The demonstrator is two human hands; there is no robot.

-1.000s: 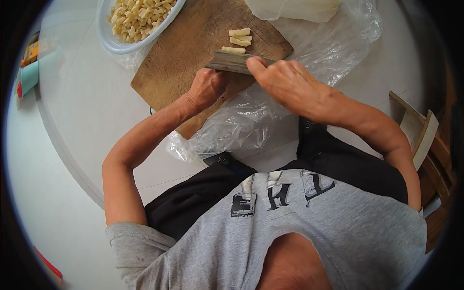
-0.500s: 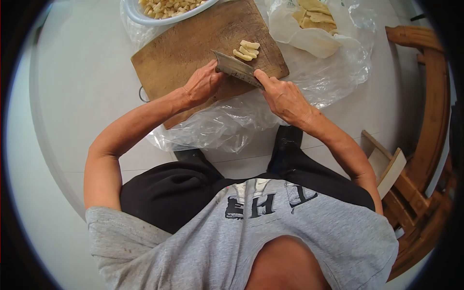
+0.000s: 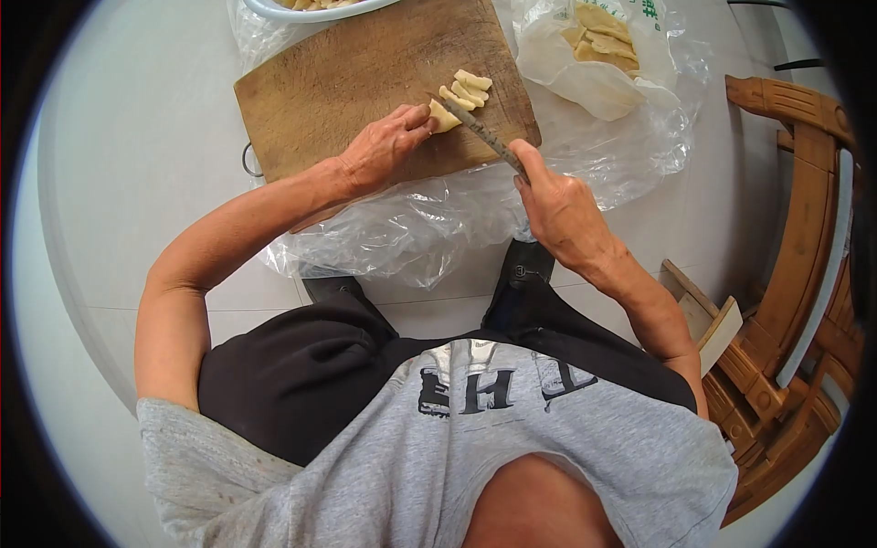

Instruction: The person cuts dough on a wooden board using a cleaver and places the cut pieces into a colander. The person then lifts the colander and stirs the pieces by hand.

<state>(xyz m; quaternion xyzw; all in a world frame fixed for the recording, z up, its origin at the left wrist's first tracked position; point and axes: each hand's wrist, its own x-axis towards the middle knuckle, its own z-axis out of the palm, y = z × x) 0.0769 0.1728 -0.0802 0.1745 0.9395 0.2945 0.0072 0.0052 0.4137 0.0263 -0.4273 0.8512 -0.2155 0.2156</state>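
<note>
My right hand grips a cleaver, its blade seen nearly edge-on and slanting up and left over a wooden cutting board. Under the blade's far end lies a pale yellow food slab, whose kind I cannot make out. My left hand presses its closed fingertips on the slab's left side, close to the blade. Several cut strips of the same food lie just beyond the blade, side by side.
A white plastic bag with pale slices stands right of the board. A bowl is cut off at the top edge. Crumpled clear plastic sheeting spreads beneath the board. Wooden furniture stands at the right.
The cleaver has turned from showing its broad side to nearly edge-on. The slab under my left fingertips has come into view. The whole view has shifted slightly.
</note>
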